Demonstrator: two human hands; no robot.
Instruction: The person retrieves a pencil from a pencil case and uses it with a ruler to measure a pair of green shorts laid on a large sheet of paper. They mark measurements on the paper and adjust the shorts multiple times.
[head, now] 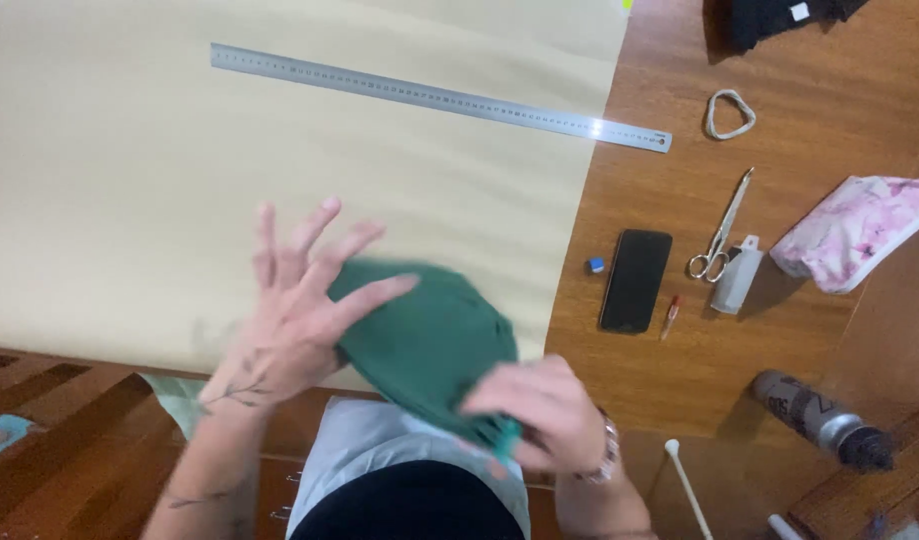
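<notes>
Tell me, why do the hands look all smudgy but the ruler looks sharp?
In the head view, the left hand, the right hand and the green cloth are smeared with motion blur; the metal ruler stays crisp, with a small bright glare spot near its right end; the scissors and the phone are also sharp.

Wooden table [780, 60], paper sheet [130, 180], ruler [440, 97]

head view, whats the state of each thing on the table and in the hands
green cloth: bunched, held above the table edge
left hand: open, fingers spread, flat on the cloth
right hand: closed on the cloth's near edge
paper sheet: spread flat
metal ruler: lying flat on the paper
scissors: shut
phone: screen dark
pink pouch: lying on its side
bottle: lying down, capped
</notes>
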